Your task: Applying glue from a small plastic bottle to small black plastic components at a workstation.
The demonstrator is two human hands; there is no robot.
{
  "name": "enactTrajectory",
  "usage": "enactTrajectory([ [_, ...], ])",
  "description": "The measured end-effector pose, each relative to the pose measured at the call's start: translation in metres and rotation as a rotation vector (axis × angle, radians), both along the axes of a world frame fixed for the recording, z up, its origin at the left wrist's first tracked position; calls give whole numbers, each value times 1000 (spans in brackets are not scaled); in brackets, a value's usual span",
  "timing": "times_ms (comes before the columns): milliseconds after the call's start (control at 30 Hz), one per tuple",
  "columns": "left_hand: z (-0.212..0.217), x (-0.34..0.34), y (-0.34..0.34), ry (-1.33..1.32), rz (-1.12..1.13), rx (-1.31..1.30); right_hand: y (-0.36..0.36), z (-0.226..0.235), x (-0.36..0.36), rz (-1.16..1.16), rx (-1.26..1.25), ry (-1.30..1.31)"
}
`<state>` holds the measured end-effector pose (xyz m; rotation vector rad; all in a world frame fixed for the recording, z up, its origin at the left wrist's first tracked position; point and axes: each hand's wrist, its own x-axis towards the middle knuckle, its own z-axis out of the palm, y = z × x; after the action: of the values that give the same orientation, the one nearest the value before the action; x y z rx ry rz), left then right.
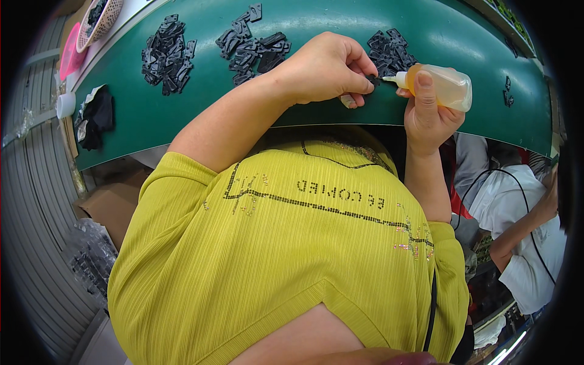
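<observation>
our left hand (328,70) is closed, its fingertips pinching a small black part (370,79) just above the near edge of the green bench (182,121). our right hand (426,112) is wrapped around a small squeeze bottle (447,87) of amber liquid, thumb lying up along its side, and the bottle lies sideways with its white nozzle (398,79) pointing left. the nozzle's thin tip meets the black part held between the left fingers, so the two hands sit close together over the bench edge.

three heaps of the same flat black parts lie on the bench further away: one heap (167,55) at the left, one (252,42) in the middle, and one (392,52) just behind the hands. a few loose black pieces (507,91) lie at the far right of the bench. a dark cloth (97,118) sits at the left end, and a basket (100,21) stands beyond it. below us our yellow-green shirt (274,255) fills the view, and another person in a white shirt (523,225) sits at the right.
</observation>
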<state>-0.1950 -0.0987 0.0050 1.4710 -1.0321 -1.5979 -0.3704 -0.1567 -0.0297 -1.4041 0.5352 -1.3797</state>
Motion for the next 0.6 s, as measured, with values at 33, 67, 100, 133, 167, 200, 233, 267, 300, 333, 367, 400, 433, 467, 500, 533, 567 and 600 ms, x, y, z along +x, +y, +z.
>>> enactTrajectory([
  [33,0,0,0,2,1,0,0,1,0,-10,-14,31],
  [67,0,0,0,2,0,0,0,1,0,-19,-27,63],
  [100,0,0,0,0,9,1,0,1,0,-19,-28,62],
  [133,0,0,-1,-2,18,1,1,0,0,-39,-12,36],
  [167,0,0,-1,-2,18,1,1,-1,0,-60,4,9],
  [200,0,0,-1,17,31,16,0,0,0,-59,4,9],
  [233,0,1,-1,36,43,30,-1,1,1,-40,47,-73],
  [267,0,1,-2,36,44,30,-1,1,1,-20,91,-155],
  [300,1,1,-2,45,49,31,-2,1,0,-20,92,-154],
  [333,1,1,-2,53,53,33,-2,1,-2,57,74,-153],
  [367,1,1,-2,54,54,33,-2,1,-4,134,57,-151],
  [400,0,2,-2,59,57,34,-1,2,-3,135,59,-151],
  [433,-1,2,-2,64,60,35,1,3,-3,149,72,-151],
  [467,-1,2,-2,64,61,37,2,4,-2,163,84,-151],
  [500,0,1,-3,65,63,37,1,4,-3,162,86,-150],
  [533,1,1,-3,66,64,37,0,4,-5,194,70,-113],
  [567,1,1,-3,66,63,38,0,4,-6,225,55,-76],
  [600,0,1,-3,65,63,37,0,4,-6,226,56,-76],
])
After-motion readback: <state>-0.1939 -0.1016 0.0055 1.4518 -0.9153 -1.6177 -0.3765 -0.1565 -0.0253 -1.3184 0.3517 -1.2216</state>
